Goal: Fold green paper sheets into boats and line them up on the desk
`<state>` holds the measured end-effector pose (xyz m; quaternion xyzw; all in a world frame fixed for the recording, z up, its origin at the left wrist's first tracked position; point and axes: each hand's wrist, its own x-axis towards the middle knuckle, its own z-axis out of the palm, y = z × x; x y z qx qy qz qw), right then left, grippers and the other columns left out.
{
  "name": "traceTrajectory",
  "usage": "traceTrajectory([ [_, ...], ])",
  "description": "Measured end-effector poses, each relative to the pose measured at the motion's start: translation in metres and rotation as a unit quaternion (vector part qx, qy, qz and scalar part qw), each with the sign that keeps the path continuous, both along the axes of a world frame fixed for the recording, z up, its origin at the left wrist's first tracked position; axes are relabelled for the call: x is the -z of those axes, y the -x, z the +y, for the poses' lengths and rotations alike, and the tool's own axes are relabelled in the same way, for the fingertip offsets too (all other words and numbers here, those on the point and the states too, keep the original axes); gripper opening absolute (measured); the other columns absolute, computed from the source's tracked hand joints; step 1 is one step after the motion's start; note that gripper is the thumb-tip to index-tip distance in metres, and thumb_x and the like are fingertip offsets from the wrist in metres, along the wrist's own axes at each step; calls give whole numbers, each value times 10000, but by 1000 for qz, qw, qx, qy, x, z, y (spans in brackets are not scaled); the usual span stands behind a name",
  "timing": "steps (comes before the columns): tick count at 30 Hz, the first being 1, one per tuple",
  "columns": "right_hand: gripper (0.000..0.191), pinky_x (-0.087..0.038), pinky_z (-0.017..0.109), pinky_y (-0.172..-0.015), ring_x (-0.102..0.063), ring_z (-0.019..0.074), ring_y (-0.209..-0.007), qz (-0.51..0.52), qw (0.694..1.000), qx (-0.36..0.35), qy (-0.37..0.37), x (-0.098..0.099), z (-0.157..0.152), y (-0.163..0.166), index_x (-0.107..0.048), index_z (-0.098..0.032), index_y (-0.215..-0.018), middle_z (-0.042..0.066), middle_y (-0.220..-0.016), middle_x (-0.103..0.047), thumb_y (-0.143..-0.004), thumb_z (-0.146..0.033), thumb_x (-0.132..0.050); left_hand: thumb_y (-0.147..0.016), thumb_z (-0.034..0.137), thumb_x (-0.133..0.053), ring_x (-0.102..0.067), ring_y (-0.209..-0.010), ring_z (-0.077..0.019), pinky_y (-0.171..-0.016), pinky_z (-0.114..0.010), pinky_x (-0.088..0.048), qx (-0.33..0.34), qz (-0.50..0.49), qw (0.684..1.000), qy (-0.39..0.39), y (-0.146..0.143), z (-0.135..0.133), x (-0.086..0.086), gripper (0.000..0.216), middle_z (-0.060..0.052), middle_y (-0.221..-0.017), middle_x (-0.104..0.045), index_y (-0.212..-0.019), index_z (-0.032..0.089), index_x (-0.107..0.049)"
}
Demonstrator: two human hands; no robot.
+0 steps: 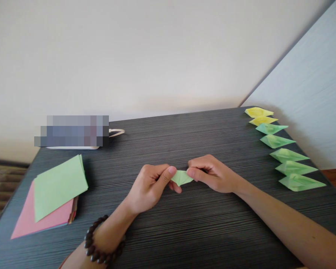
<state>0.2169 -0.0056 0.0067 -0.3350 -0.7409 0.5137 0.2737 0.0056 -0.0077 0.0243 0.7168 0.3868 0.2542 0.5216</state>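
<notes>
A small folded piece of light green paper is held just above the dark striped table, near its middle. My left hand pinches its left end between thumb and fingers. My right hand pinches its right end, fingers curled. A dark bead bracelet circles my left wrist.
A stack of square paper sheets, green on top and pink below, lies at the table's left. A row of several folded paper shapes, two yellow and the others green, runs along the right edge. A blurred object sits at the back left.
</notes>
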Motion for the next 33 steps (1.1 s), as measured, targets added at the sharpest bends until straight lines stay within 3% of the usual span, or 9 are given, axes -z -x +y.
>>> traceTrajectory([
  [3, 356, -264, 217, -493, -350, 63, -518, 13, 1000, 8, 22, 0, 0, 0, -441, -161, -610, -52, -565, -397, -922, -329, -484, -952, 310, -408, -499, -524, -66, -559, -175, -396, -16, -34, 999, 31, 0, 0, 3, 437, -27, -591, -658, -666, 114, -674],
  [6, 392, -296, 220, -506, -390, 69, -518, 47, 997, 24, 52, 1, -1, 0, -459, -162, -630, -44, -564, -435, -952, -379, -406, -884, 351, -549, -509, -539, -69, -538, -174, -418, -30, -128, 989, 72, 1, 1, 9, 272, -7, -662, -653, -1023, 146, -661],
  [8, 414, -310, 222, -515, -397, 70, -510, 51, 996, 32, 64, 1, -2, 1, -455, -166, -635, -46, -552, -428, -966, -394, -360, -790, 318, -681, -534, -567, -73, -550, -175, -449, -20, -190, 976, 109, 2, 2, 13, 417, 5, -711, -651, -1175, 189, -587],
  [13, 318, -339, 232, -576, -447, 78, -581, -20, 997, 69, -29, 1, -6, 9, -528, -164, -714, -32, -629, -495, -952, -343, -417, -730, 204, -738, -558, -607, -68, -584, -176, -502, -55, -204, 966, 147, 0, 3, 14, 301, -6, -786, -646, -1023, 186, -672],
  [17, 172, -389, 242, -595, -501, 105, -691, -12, 989, 135, -50, 3, -7, 15, -565, -181, -925, 6, -822, -550, -911, -341, -502, -767, 204, -698, -572, -739, -98, -597, -185, -528, -69, -168, 978, 103, -1, 3, 13, 326, -46, -1031, -601, -1091, 219, -665],
  [21, 190, -428, 234, -575, -519, 105, -738, 25, 984, 165, -56, 6, -7, 16, -559, -206, -1005, 30, -1003, -517, -853, -314, -596, -797, 222, -664, -561, -889, -148, -599, -189, -540, -69, -138, 986, 66, 0, 3, 15, 306, -58, -1148, -557, -1103, 237, -658],
  [26, 152, -433, 223, -562, -505, 80, -697, 47, 981, 183, -32, 7, -8, 16, -589, -214, -931, 18, -1020, -493, -809, -277, -654, -783, 239, -687, -558, -785, -111, -604, -193, -508, -93, -127, 983, 92, 0, 3, 19, 419, -39, -1022, -605, -1179, 233, -549],
  [33, 137, -404, 225, -598, -481, 68, -673, 160, 980, 82, 89, 6, 1, 5, -577, -183, -807, -2, -906, -524, -780, -255, -690, -777, 268, -690, -532, -752, -114, -682, -240, -456, -32, -148, 983, 105, 2, 3, 14, 189, -4, -815, -556, -878, 168, -565],
])
